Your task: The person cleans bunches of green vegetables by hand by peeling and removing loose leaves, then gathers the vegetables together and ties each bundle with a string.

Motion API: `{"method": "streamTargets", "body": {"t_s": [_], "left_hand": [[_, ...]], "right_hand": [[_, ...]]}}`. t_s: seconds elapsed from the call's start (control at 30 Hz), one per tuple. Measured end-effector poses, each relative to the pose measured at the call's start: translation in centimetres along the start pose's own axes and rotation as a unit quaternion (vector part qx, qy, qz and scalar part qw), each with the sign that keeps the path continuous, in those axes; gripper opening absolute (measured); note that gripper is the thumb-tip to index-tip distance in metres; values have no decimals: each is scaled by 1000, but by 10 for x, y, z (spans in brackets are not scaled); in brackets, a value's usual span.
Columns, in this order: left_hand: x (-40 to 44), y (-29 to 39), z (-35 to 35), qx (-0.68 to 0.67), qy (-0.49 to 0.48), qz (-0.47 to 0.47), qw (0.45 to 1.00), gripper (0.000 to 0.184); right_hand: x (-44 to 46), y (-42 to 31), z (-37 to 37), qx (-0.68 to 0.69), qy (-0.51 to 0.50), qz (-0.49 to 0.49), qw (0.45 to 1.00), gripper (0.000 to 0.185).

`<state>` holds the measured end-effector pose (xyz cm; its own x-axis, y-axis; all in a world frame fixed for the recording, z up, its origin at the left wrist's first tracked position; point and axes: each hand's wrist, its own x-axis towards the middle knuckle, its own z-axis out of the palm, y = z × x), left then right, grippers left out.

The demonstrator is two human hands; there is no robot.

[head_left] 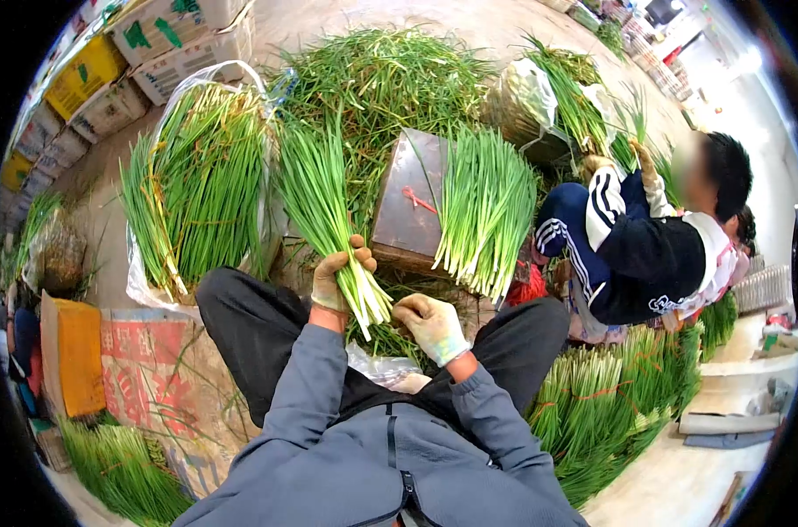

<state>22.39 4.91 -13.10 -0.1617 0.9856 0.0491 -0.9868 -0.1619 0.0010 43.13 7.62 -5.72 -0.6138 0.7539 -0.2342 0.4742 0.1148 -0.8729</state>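
Note:
My left hand (336,274), in a worn glove with bare-looking brown fingertips, is wrapped round a bunch of garlic chives (320,189). The green leaves point away from me, and the pale stalk ends hang toward my lap. Beside those ends is my gloved right hand (430,327), its fingers pinched together; what they hold, if anything, is too small to make out. In front of me a dark box (408,215) carries a red tie (419,200) and a spread pile of chives (487,206) on its right side.
A big sack of chives (207,189) stands at left, with a heap of loose leaves (373,83) behind. At right a seated person (645,246) handles more chives. Tied bundles (601,386) stand at lower right. Cardboard (166,378) and an orange box (72,356) lie left.

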Motion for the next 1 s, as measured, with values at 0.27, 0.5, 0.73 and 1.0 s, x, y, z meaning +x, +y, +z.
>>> {"method": "streamTargets", "body": {"t_s": [0.27, 0.5, 0.73, 1.0], "left_hand": [[2, 0, -3, -23, 13, 30, 999, 42], [3, -5, -3, -41, 2, 6, 999, 45], [3, -1, -6, -17, 19, 55, 998, 44], [6, -25, 19, 248, 46, -98, 963, 58]], "right_hand": [[-17, 16, -68, 188, 138, 24, 972, 20], [-5, 21, 9, 209, -54, 93, 972, 27], [-17, 103, -23, -374, -178, 103, 905, 46], [11, -6, -3, -19, 13, -6, 1000, 71]]}}
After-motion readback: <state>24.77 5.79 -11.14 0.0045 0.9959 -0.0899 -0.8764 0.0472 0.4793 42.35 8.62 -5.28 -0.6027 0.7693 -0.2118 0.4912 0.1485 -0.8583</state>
